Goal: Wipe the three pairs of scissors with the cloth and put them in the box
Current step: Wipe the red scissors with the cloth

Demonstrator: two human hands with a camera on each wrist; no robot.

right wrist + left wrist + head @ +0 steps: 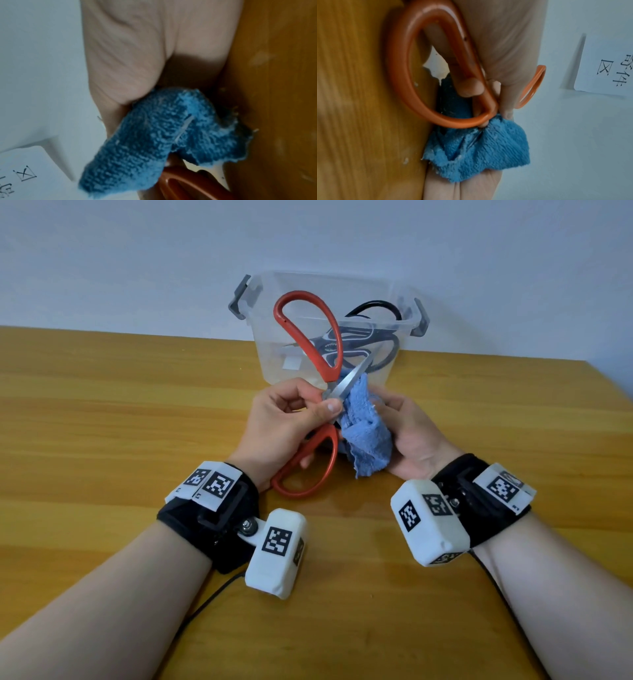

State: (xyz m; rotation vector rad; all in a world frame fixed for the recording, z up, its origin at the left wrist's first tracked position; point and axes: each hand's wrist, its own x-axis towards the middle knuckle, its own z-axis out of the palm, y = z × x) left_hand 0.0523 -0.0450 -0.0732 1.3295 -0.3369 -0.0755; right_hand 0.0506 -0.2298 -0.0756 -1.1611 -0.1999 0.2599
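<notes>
Now L hand (284, 419) pinching open red scissors (310, 337), R hand (411, 433) fingers round blue cloth (364, 436) on blade.

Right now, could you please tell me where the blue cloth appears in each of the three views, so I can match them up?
Head: the blue cloth is at centre, held by the right hand against the blades of the red scissors.
Left wrist: lower centre, below the red handle loop.
Right wrist: centre to lower centre, under the palm.
Shared landmark: the red scissors' handle, beside the cloth in all three.
</notes>
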